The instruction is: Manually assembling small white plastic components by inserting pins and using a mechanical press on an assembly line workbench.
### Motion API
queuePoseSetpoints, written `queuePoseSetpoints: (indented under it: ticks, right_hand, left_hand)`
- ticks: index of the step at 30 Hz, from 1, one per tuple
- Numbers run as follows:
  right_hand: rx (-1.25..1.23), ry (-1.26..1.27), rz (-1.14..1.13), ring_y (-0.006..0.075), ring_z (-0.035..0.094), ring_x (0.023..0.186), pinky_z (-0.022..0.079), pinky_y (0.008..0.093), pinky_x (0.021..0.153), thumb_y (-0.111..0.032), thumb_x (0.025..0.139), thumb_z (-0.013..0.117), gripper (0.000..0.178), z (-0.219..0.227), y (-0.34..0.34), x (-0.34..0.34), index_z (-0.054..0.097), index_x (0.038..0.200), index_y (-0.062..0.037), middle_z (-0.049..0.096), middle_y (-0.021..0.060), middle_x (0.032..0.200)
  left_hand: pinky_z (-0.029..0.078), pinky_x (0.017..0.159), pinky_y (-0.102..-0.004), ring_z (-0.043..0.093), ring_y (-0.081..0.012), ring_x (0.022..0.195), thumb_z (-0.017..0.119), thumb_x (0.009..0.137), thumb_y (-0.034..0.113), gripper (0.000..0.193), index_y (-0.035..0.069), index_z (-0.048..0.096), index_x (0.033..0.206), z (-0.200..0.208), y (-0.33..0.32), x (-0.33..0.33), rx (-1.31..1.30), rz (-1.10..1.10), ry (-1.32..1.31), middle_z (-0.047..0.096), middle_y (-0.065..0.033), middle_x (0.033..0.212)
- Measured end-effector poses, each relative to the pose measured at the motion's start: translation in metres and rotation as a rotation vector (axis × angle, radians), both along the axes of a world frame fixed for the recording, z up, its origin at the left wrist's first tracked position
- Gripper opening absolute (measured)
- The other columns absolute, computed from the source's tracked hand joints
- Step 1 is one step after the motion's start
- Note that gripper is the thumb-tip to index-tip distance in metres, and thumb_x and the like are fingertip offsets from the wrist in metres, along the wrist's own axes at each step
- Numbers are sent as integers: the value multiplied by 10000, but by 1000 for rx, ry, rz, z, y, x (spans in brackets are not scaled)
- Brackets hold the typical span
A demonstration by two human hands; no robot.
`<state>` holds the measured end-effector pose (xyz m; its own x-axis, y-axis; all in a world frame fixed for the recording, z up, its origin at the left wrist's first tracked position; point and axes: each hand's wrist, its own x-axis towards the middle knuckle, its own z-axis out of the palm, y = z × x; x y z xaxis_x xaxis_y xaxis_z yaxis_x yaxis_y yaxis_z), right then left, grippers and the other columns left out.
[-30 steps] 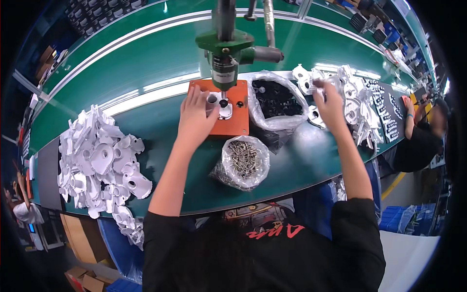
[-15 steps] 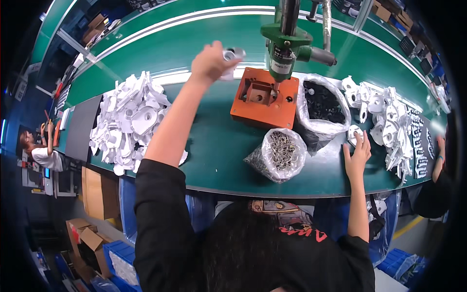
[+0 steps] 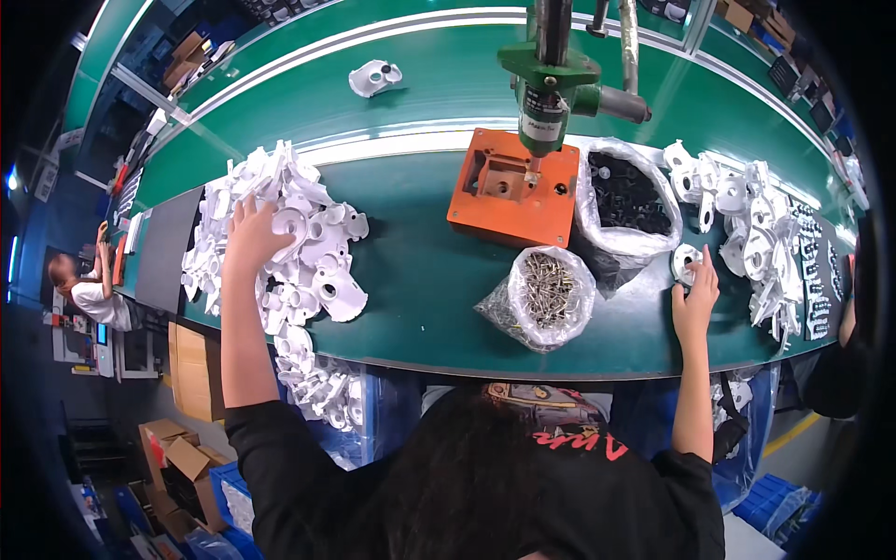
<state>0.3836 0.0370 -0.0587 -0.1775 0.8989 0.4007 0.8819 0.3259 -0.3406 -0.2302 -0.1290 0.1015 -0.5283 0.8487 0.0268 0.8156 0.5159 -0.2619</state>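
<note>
My left hand (image 3: 250, 238) reaches over the left side of a heap of white plastic parts (image 3: 331, 224), its fingers spread on or just above them. No part is visibly gripped in it. At the right, my right hand (image 3: 695, 299) has its thumb and fingers apart beside a small round white part (image 3: 686, 263). The fingertips are at that part's edge; whether they touch it I cannot tell. One white part with round holes (image 3: 375, 78) lies alone on the green conveyor belt (image 3: 429, 93) at the back.
A green press (image 3: 541, 112) stands over an orange fixture block (image 3: 513, 191). Beside it are a bag of black parts (image 3: 625, 196) and a bag of metal pins (image 3: 551, 289). More white parts (image 3: 751, 224) lie right, near rows of small black pieces (image 3: 817, 271). Another person (image 3: 93, 294) sits far left.
My left hand has let go of the white part, now on the back belt, and moved down left to the heap. My right hand has shifted slightly beside the round part.
</note>
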Motion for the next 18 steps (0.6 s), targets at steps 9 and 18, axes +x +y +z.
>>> queuePoseSetpoints:
  ticks: [9,18]
  right_hand:
    - [-125,-205,-18,322,484,1074,332,440,922,-175,631,793,537,39,-17,-11,521,1084,-85,535,97,1091]
    - [-276,375,59,290,540,1017,409,403,886,-169,630,815,716,50,-45,-28,436,1217,-11,534,154,1113]
  left_hand:
    - [419,869,-430,525,-354,1023,748,734,223,330,26,557,917,-1,-18,-33,314,-139,-267,553,-187,1093]
    - [472,787,-302,584,-156,891,525,943,128,312,21,422,1217,-18,-11,79,922,-7,-1035,569,-98,1066]
